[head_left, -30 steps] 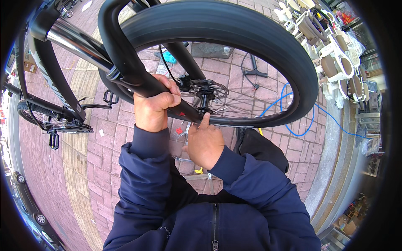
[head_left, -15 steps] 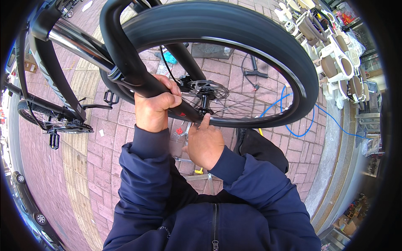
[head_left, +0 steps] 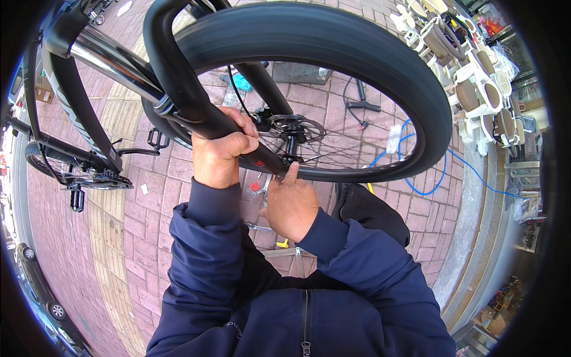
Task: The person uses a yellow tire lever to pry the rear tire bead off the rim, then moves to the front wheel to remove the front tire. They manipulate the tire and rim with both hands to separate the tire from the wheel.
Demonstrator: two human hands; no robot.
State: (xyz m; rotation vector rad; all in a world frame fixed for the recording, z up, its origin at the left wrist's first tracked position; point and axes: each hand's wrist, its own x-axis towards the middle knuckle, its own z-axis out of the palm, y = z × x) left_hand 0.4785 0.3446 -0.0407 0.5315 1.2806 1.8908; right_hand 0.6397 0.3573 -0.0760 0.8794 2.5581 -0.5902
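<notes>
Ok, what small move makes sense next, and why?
I'd probably ease the right hand back from the wheel hub, holding the fork leg with the left hand: the right hand's extended fingertip sits close by, and the blurred tyre suggests spinning.

Outdoor setting in soft daylight. Pinkish brick paving lies on both sides of a yellowish strip. Left of the strip: a dark car and a cardboard box. Well right of the strip: a grey stone ledge and heaped white-and-brown frames.
</notes>
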